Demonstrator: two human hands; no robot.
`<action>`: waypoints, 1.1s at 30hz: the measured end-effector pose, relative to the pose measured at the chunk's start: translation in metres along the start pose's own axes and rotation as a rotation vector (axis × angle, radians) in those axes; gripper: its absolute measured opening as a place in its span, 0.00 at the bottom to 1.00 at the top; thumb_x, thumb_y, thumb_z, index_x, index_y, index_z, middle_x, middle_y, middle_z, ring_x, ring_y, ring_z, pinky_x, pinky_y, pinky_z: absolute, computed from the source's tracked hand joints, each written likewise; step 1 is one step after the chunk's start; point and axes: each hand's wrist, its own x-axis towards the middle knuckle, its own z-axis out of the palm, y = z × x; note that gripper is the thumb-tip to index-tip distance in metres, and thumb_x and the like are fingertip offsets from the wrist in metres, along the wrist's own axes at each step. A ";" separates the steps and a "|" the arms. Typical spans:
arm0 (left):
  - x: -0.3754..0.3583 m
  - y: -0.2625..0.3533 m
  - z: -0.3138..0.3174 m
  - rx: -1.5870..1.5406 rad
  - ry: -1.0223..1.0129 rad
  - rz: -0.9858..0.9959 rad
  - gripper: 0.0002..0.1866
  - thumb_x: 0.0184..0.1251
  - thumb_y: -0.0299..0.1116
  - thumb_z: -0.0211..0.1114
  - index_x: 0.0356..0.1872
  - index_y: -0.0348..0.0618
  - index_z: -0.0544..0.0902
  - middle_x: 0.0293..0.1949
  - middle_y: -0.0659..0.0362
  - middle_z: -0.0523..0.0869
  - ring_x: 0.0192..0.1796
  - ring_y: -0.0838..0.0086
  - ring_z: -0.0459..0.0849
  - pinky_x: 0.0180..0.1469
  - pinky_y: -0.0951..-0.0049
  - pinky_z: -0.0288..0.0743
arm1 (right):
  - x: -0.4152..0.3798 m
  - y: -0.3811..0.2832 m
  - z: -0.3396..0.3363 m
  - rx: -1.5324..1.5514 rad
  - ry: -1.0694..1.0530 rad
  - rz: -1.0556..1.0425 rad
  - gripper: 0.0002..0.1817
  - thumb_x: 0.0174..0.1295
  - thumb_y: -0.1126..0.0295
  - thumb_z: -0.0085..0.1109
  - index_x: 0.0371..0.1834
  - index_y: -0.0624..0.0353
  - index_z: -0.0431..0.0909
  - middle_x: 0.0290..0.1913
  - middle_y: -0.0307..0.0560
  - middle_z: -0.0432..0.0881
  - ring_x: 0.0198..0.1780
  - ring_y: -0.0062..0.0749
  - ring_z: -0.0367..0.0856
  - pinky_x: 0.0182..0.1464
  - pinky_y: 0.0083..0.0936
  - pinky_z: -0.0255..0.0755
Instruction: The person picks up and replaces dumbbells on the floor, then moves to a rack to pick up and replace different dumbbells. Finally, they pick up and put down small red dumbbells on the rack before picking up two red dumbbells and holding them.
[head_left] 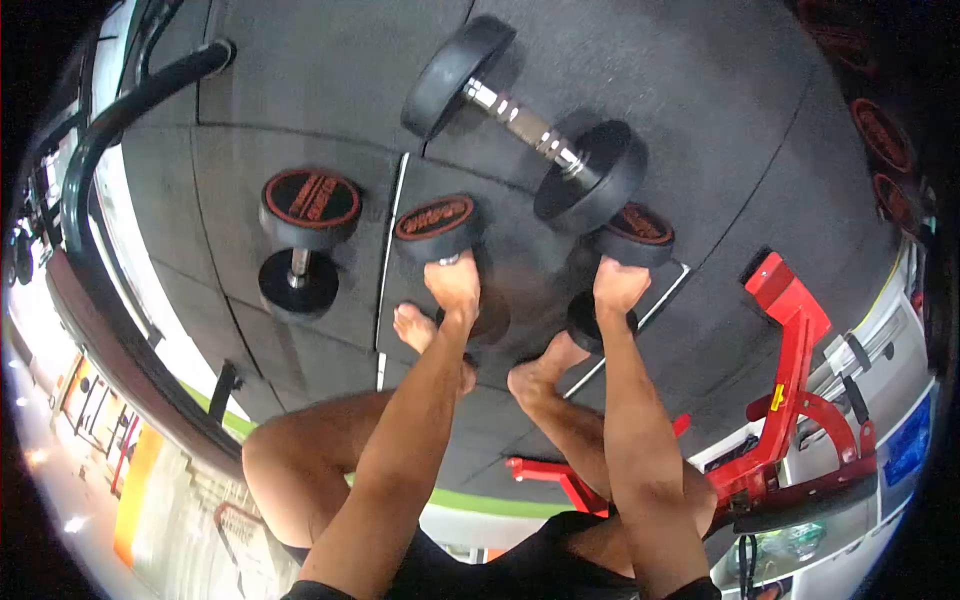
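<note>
My left hand (455, 283) is wrapped round the handle of a black dumbbell (437, 225) with red lettering on its end face. The dumbbell's near end is mostly hidden behind my wrist. My right hand (620, 284) grips a matching dumbbell (640, 237), whose near head shows beside my wrist. Both arms reach straight down between my bent legs, and my bare feet are by the dumbbells. Just beyond my hands, a larger dumbbell (527, 124) with a chrome handle lies diagonally on the floor.
Another red-lettered dumbbell (312, 207) is to the left on the black rubber floor (270, 70). A curved black tube frame (85, 170) runs along the left side. At the right stands a red metal frame (793, 330). More red-marked round weights (882, 135) sit in shadow at far right.
</note>
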 end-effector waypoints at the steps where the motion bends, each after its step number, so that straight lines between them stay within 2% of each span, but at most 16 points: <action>1: -0.003 -0.002 0.002 0.006 -0.016 -0.013 0.14 0.57 0.33 0.67 0.24 0.29 0.78 0.20 0.49 0.80 0.20 0.64 0.78 0.24 0.61 0.68 | 0.001 0.000 0.009 0.031 0.018 -0.011 0.13 0.53 0.68 0.66 0.30 0.72 0.83 0.31 0.65 0.86 0.39 0.59 0.87 0.41 0.45 0.76; 3: -0.006 -0.010 0.010 0.019 -0.050 -0.040 0.14 0.57 0.33 0.65 0.21 0.31 0.76 0.15 0.53 0.77 0.11 0.67 0.73 0.15 0.62 0.65 | 0.004 -0.004 -0.017 0.010 0.098 -0.005 0.16 0.52 0.67 0.68 0.28 0.74 0.82 0.31 0.66 0.85 0.39 0.60 0.87 0.41 0.44 0.76; 5: -0.002 0.001 0.006 0.000 -0.019 -0.018 0.14 0.57 0.33 0.65 0.21 0.31 0.76 0.16 0.52 0.79 0.12 0.66 0.74 0.16 0.62 0.65 | 0.003 -0.015 -0.015 0.043 0.075 0.012 0.18 0.51 0.66 0.71 0.25 0.75 0.82 0.28 0.65 0.86 0.37 0.56 0.88 0.40 0.41 0.76; 6: -0.004 0.006 0.002 0.007 -0.006 -0.018 0.14 0.56 0.33 0.65 0.21 0.30 0.77 0.16 0.51 0.79 0.13 0.66 0.75 0.17 0.62 0.67 | 0.005 -0.009 -0.013 -0.038 0.006 0.053 0.19 0.51 0.64 0.73 0.29 0.74 0.83 0.32 0.63 0.87 0.38 0.52 0.89 0.42 0.39 0.77; 7: -0.012 0.025 -0.005 0.074 -0.023 -0.127 0.14 0.51 0.33 0.67 0.25 0.27 0.85 0.27 0.40 0.87 0.34 0.48 0.88 0.42 0.53 0.76 | 0.006 -0.006 -0.013 0.070 0.015 0.009 0.13 0.52 0.67 0.67 0.28 0.71 0.84 0.32 0.67 0.85 0.41 0.62 0.86 0.43 0.43 0.77; 9: -0.007 0.018 -0.004 0.093 -0.009 -0.049 0.14 0.52 0.34 0.67 0.26 0.29 0.85 0.28 0.40 0.87 0.34 0.49 0.88 0.42 0.53 0.76 | 0.004 -0.009 -0.019 0.218 0.082 -0.072 0.12 0.51 0.70 0.67 0.29 0.72 0.83 0.31 0.66 0.86 0.40 0.59 0.87 0.44 0.42 0.77; 10: -0.002 0.014 -0.005 0.058 -0.062 -0.078 0.14 0.53 0.35 0.67 0.28 0.29 0.86 0.29 0.39 0.87 0.35 0.49 0.89 0.43 0.52 0.76 | 0.004 -0.001 -0.023 0.278 0.019 0.015 0.11 0.51 0.71 0.67 0.28 0.72 0.82 0.27 0.60 0.85 0.33 0.53 0.86 0.39 0.40 0.77; 13: -0.012 0.035 -0.021 -0.018 -0.154 -0.151 0.14 0.55 0.35 0.67 0.22 0.31 0.83 0.20 0.48 0.85 0.20 0.59 0.84 0.25 0.58 0.76 | -0.005 0.010 -0.052 0.362 -0.178 0.257 0.10 0.54 0.73 0.67 0.23 0.70 0.79 0.17 0.46 0.80 0.18 0.36 0.80 0.24 0.35 0.73; 14: 0.003 0.012 -0.011 -0.062 -0.186 -0.134 0.14 0.56 0.36 0.67 0.21 0.34 0.82 0.17 0.54 0.81 0.16 0.65 0.79 0.16 0.63 0.72 | -0.022 -0.016 -0.084 0.589 -0.272 0.245 0.15 0.58 0.75 0.65 0.15 0.61 0.72 0.14 0.38 0.72 0.12 0.25 0.71 0.14 0.27 0.62; 15: 0.004 0.010 -0.012 -0.117 -0.235 -0.149 0.13 0.57 0.33 0.67 0.19 0.36 0.78 0.14 0.57 0.78 0.13 0.68 0.76 0.13 0.65 0.70 | -0.038 -0.039 -0.107 0.598 -0.270 0.232 0.19 0.61 0.76 0.62 0.14 0.53 0.66 0.12 0.35 0.67 0.10 0.23 0.65 0.12 0.25 0.55; 16: 0.003 0.012 -0.016 -0.218 -0.333 -0.162 0.13 0.57 0.32 0.66 0.17 0.38 0.76 0.13 0.59 0.75 0.12 0.71 0.73 0.12 0.66 0.67 | -0.049 -0.045 -0.120 0.755 -0.263 0.319 0.20 0.63 0.74 0.62 0.15 0.53 0.66 0.12 0.34 0.66 0.10 0.23 0.64 0.13 0.25 0.55; 20: -0.008 0.029 -0.052 -0.361 -0.569 -0.235 0.13 0.57 0.27 0.64 0.16 0.45 0.71 0.10 0.64 0.68 0.08 0.77 0.64 0.10 0.70 0.59 | -0.095 -0.060 -0.187 0.828 -0.345 0.542 0.26 0.66 0.66 0.64 0.11 0.50 0.62 0.11 0.35 0.61 0.11 0.24 0.60 0.16 0.27 0.54; 26: -0.054 0.008 -0.140 -0.359 -0.935 -0.195 0.15 0.58 0.30 0.66 0.15 0.46 0.71 0.10 0.61 0.70 0.09 0.73 0.68 0.12 0.70 0.65 | -0.160 -0.069 -0.283 0.918 -0.577 0.626 0.26 0.65 0.64 0.63 0.11 0.48 0.61 0.11 0.33 0.60 0.12 0.23 0.59 0.19 0.26 0.59; 28: -0.080 0.003 -0.173 -0.351 -1.090 -0.277 0.17 0.59 0.33 0.67 0.14 0.45 0.73 0.08 0.59 0.71 0.08 0.71 0.69 0.12 0.70 0.65 | -0.182 -0.070 -0.311 0.922 -0.597 0.675 0.25 0.65 0.64 0.63 0.12 0.48 0.62 0.11 0.34 0.60 0.12 0.23 0.59 0.19 0.25 0.58; 30: -0.117 0.013 -0.211 -0.335 -1.088 -0.271 0.16 0.61 0.34 0.67 0.14 0.44 0.75 0.08 0.58 0.72 0.09 0.69 0.70 0.14 0.73 0.64 | -0.198 -0.072 -0.334 0.940 -0.656 0.753 0.24 0.65 0.64 0.63 0.13 0.48 0.63 0.11 0.34 0.61 0.12 0.22 0.59 0.18 0.25 0.58; 33: -0.190 0.079 -0.287 -0.418 -1.229 -0.433 0.16 0.62 0.27 0.65 0.17 0.46 0.71 0.11 0.63 0.67 0.10 0.75 0.66 0.16 0.72 0.63 | -0.224 -0.093 -0.386 1.023 -0.693 0.774 0.21 0.65 0.67 0.62 0.16 0.49 0.64 0.12 0.31 0.61 0.11 0.20 0.59 0.16 0.25 0.56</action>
